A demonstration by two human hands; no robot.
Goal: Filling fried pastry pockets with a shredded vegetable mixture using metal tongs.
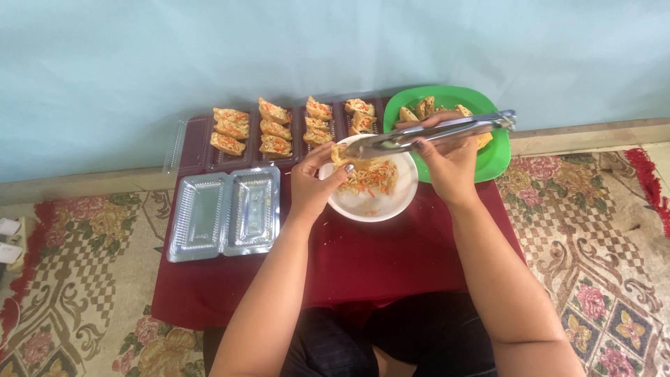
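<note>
Two clear plastic clamshell boxes [225, 213] lie open and joined on the left of the dark red cloth [363, 269], nearer you than the far row of filled trays [289, 127] packed with stuffed tofu pieces. Moving right, your left hand [312, 183] is closed in a pinch on one tofu pocket [340, 153], held over the far-left rim of the white bowl [370, 206]; the bowl holds shredded vegetable filling [371, 176]. Your right hand [447, 162] grips the metal tongs [433, 132] around their middle. Their long axis runs nearly level from right to left, hinge end at the far right over the green plate [492, 162], tips pointing left at the pocket above the bowl. You keep the arms squeezed close together. More tofu pieces [424, 109] sit on that plate.
</note>
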